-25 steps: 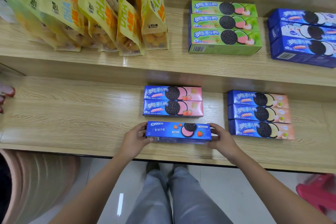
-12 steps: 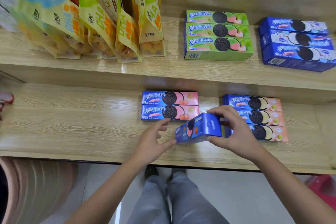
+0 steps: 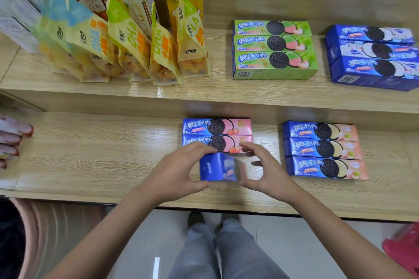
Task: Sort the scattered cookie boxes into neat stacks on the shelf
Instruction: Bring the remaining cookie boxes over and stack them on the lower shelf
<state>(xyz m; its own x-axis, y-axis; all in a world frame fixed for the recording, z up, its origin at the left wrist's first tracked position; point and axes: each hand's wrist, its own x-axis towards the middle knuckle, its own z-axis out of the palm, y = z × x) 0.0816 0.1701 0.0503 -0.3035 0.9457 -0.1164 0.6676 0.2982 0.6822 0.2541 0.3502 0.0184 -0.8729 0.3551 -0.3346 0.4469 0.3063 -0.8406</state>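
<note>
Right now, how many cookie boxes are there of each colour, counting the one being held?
Green boxes: 3
All-blue boxes: 3
Blue-and-peach boxes: 3
Blue-and-pink boxes: 2 stacked
Held box, blurred, with some pink on it, between the left hand and right hand: 1
Total: 12

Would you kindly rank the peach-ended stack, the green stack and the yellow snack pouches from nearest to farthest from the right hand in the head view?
1. Peach-ended stack: lower shelf, just to the right of the right hand.
2. Green stack: upper shelf, behind the hand.
3. Yellow snack pouches: upper shelf, far left.
</note>
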